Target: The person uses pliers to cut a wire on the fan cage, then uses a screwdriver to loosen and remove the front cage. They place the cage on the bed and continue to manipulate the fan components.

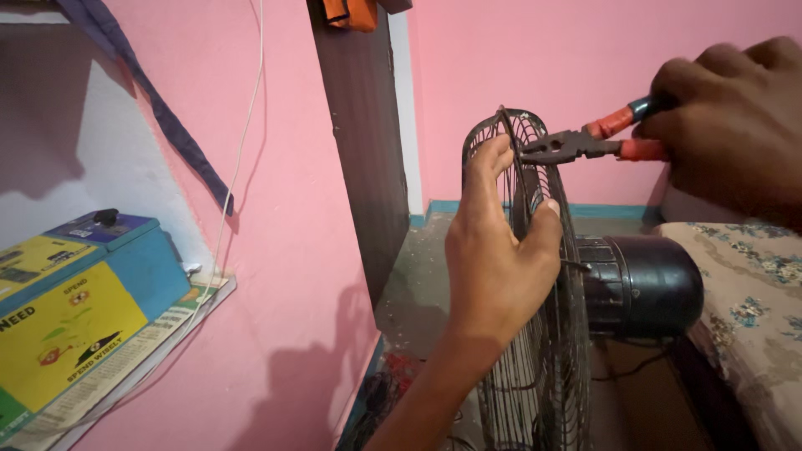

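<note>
A dark wire fan guard [543,351] stands edge-on in the middle, with the fan's black motor housing [643,286] behind it to the right. My left hand [497,250] grips the upper rim of the guard, fingers hooked through the wires. My right hand [731,125] holds a pair of pliers [585,144] with red-orange handles. The pliers' dark jaws touch the guard's rim just right of my left fingertips.
A blue and yellow battery box [75,292] sits on a shelf at the left, on newspaper. A white cord [242,142] hangs down the pink wall. A dark door edge [368,142] stands behind. A patterned cushion [752,301] lies at the right.
</note>
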